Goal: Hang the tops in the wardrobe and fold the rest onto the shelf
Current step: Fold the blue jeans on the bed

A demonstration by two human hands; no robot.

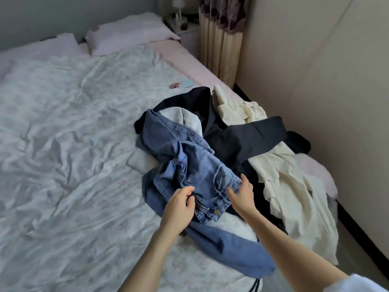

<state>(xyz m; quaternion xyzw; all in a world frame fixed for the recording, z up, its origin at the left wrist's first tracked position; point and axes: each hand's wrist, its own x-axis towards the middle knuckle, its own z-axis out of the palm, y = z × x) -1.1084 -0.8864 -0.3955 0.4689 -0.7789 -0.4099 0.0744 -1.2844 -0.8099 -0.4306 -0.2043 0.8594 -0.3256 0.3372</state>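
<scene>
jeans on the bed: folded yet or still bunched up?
Bunched, not folded. The jeans lie crumpled on the clothes pile, legs twisted, waistband toward the person; the left hand pinches the fly area, and the right hand is open at the waistband.

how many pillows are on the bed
2: one pillow at the head of the bed on the left, another pillow to its right near the nightstand. More could be hidden under the duvet.

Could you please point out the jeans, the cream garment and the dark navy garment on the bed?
jeans [200, 171]: head view, on the light denim below the waistband.
cream garment [294, 186]: head view, mid fabric.
dark navy garment [248, 135]: head view, broad middle panel.
</scene>
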